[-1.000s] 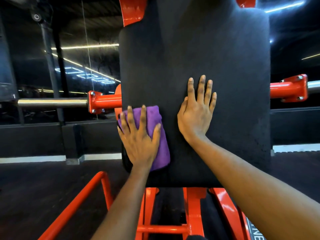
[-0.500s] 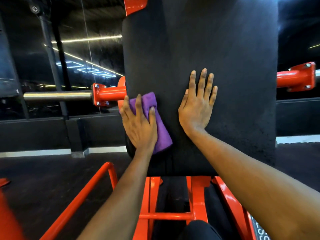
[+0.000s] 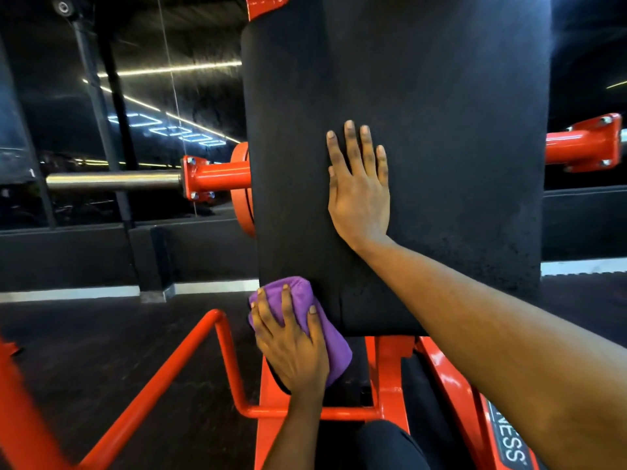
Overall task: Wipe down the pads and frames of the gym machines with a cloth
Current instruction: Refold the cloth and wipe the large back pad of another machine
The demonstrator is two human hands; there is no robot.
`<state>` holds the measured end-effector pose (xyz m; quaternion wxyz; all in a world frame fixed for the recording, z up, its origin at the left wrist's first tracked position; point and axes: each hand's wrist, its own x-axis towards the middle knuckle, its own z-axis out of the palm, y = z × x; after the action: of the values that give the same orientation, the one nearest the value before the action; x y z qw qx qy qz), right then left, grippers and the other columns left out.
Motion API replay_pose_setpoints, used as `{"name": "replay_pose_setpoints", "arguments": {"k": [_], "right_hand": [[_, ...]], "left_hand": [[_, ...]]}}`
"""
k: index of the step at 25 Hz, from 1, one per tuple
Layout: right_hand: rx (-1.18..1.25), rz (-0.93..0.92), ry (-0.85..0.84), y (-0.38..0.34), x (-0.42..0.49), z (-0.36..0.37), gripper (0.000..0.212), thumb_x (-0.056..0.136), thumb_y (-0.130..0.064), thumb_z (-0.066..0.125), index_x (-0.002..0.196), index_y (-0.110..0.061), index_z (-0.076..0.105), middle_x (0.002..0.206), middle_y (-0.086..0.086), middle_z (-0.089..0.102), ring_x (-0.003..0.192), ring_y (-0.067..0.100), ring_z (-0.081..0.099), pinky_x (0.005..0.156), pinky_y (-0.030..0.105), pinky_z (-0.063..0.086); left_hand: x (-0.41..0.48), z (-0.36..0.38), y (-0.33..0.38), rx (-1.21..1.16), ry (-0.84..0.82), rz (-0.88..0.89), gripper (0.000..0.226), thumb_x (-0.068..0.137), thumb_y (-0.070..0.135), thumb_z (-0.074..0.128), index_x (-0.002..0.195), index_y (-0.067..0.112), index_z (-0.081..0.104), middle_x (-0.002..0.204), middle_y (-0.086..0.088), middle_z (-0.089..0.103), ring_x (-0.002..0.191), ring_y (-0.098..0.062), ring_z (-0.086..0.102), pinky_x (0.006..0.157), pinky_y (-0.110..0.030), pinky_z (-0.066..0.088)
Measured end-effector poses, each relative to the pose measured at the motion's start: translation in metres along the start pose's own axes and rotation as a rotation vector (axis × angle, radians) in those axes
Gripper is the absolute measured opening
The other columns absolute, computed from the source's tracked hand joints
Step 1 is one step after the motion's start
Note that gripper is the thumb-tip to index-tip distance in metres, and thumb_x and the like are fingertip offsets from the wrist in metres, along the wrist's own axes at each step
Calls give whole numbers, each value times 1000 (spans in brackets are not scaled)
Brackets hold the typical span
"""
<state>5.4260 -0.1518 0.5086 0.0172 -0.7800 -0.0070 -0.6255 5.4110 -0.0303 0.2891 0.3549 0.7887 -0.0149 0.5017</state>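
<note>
Fingers point(image 3: 286, 310) on cloth point(image 3: 334, 351); label point(image 3: 510, 442) "NESS".

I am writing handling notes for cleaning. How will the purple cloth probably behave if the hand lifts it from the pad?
The purple cloth looks soft: it bunches and folds under the left hand, so it would probably hang floppy. It seems light, as flat fingers alone hold it against the black pad. It is unlikely to roll or break.

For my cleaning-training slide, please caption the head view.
Left hand presses a purple cloth to the black pad's lower left corner; right hand lies flat on it.
</note>
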Motion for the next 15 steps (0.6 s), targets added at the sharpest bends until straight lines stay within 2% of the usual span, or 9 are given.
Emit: {"name": "replay_pose_setpoints", "arguments": {"k": [2,4,7,10,13,15], "right_hand": [[-7,3,2,1,0,0,56,108,-28,30,162,-24,15,170,5,8,157,26,3,126,48,10],[-8,3,14,-2,-1,1,56,107,-28,30,162,-24,16,170,5,10,156,27,5,126,49,11],[3,2,32,-1,1,2,55,107,-28,30,161,-24,20,169,5,14,156,26,10,125,48,14],[-4,-27,35,7,2,0,54,107,-30,30,160,-25,22,168,4,17,156,25,13,125,47,17],[5,-15,43,3,0,0,53,108,-30,30,160,-25,23,168,4,19,155,25,14,124,47,19],[14,-17,41,5,1,-3,52,108,-32,31,160,-26,26,167,3,21,155,24,16,124,46,20]], "left_hand": [[10,-1,3,-61,22,-55,50,94,36,55,141,20,47,156,-15,32,140,-41,33,101,-54,41],[45,-7,20,-104,74,-17,44,95,31,57,136,15,48,151,-17,37,134,-42,38,96,-54,43],[91,-9,47,-50,105,61,48,96,42,53,138,20,47,155,-14,33,140,-37,33,101,-54,40],[55,1,36,15,104,37,53,96,51,49,142,25,48,160,-10,28,147,-36,25,108,-56,33],[-7,13,10,37,27,22,50,95,45,51,141,26,46,161,-14,27,146,-42,24,106,-59,34],[-10,14,8,-13,6,-40,49,91,43,50,136,26,42,158,-16,31,143,-44,28,102,-60,37]]}}
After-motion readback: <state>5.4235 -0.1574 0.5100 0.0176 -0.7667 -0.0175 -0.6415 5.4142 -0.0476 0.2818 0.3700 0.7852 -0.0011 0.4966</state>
